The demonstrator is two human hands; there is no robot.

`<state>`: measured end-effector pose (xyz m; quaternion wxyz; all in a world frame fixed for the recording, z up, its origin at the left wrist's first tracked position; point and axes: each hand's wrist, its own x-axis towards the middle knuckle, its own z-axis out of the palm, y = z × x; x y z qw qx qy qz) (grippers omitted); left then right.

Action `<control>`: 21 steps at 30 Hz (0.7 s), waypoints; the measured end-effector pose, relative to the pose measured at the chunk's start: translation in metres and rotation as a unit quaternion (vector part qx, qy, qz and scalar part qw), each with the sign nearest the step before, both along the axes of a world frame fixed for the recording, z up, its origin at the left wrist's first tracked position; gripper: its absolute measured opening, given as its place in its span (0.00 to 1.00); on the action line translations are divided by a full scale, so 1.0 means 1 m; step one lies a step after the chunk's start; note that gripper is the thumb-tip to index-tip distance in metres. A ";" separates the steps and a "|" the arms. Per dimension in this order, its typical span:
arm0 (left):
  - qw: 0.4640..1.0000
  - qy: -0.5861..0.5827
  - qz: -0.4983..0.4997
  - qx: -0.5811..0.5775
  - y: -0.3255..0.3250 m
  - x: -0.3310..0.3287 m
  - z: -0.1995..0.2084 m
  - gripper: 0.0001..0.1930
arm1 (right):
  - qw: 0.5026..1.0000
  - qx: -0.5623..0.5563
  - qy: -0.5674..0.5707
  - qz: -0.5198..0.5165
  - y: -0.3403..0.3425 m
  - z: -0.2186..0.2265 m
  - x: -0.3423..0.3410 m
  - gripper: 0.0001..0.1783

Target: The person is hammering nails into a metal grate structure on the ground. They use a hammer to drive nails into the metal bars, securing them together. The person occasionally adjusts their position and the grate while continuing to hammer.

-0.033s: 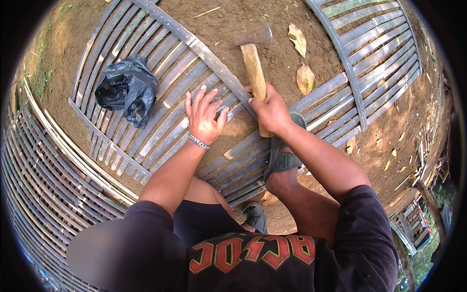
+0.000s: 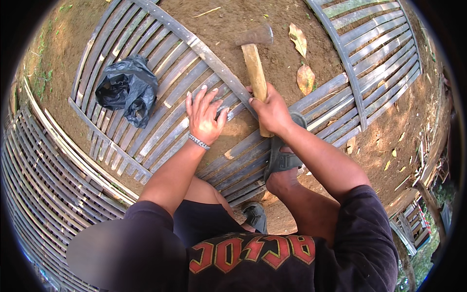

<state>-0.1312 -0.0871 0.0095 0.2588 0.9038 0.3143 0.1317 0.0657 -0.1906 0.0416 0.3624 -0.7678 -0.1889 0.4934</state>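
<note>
My right hand [image 2: 270,109] is wrapped round the wooden handle of a hatchet [image 2: 254,68]. Its metal head points away from me, over the bare soil. My left hand [image 2: 205,117] has its fingers spread, palm down, over the slats of a wooden panel [image 2: 168,104]. Something small and pale grey shows beside its thumb, too covered to name. A crumpled black plastic bag [image 2: 127,90] lies on the same panel, left of that hand.
A second slatted panel [image 2: 354,63] lies at the right, its slats running toward my sandalled foot [image 2: 284,158]. Dry leaves [image 2: 305,79] rest on the soil beyond the hatchet. Along the left stretches a long slatted structure [image 2: 44,170].
</note>
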 end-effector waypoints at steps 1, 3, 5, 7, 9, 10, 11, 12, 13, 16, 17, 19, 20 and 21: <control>1.000 -0.002 0.001 -0.004 0.000 0.000 -0.001 0.12 | 1.000 -0.002 0.004 -0.002 0.000 0.000 0.000 0.20; 1.000 -0.006 0.001 -0.007 -0.001 -0.001 -0.002 0.12 | 1.000 0.000 0.002 0.002 -0.001 0.000 0.000 0.20; 1.000 -0.011 -0.001 -0.007 -0.001 -0.001 -0.003 0.12 | 1.000 0.004 0.001 0.004 -0.002 -0.002 0.001 0.20; 1.000 -0.004 -0.011 -0.004 -0.001 -0.001 -0.003 0.12 | 1.000 0.010 0.003 0.004 -0.004 -0.005 0.000 0.21; 1.000 -0.003 -0.018 -0.002 -0.001 0.000 -0.004 0.12 | 1.000 0.023 0.001 -0.004 -0.006 -0.007 -0.001 0.21; 1.000 -0.004 -0.020 -0.001 -0.001 0.000 -0.004 0.12 | 1.000 0.030 0.002 -0.008 -0.006 -0.007 -0.002 0.21; 1.000 -0.006 -0.023 0.000 -0.001 0.000 -0.004 0.12 | 0.999 0.031 0.000 -0.010 -0.006 -0.007 -0.003 0.21; 1.000 -0.007 -0.023 0.001 -0.002 0.000 -0.005 0.12 | 0.999 0.033 -0.002 -0.012 -0.007 -0.007 -0.003 0.20; 1.000 -0.010 -0.023 0.002 -0.002 0.000 -0.005 0.12 | 0.999 0.034 -0.004 -0.015 -0.006 -0.005 -0.002 0.20; 1.000 -0.014 -0.021 -0.002 -0.001 0.000 -0.005 0.12 | 1.000 0.013 -0.001 -0.005 -0.005 -0.002 -0.002 0.20; 1.000 -0.014 -0.020 -0.004 -0.001 0.000 -0.005 0.12 | 1.000 0.012 0.000 -0.004 -0.004 -0.002 -0.003 0.20; 0.999 -0.033 0.008 -0.010 -0.002 0.004 -0.002 0.11 | 1.000 0.009 0.001 -0.003 -0.003 -0.001 -0.002 0.20; 0.999 -0.043 0.022 -0.014 -0.002 0.006 -0.001 0.11 | 1.000 0.013 -0.005 -0.002 -0.004 -0.001 -0.002 0.20; 0.999 -0.039 0.021 -0.009 -0.002 0.006 -0.001 0.11 | 1.000 0.017 -0.011 -0.001 -0.004 -0.001 -0.002 0.20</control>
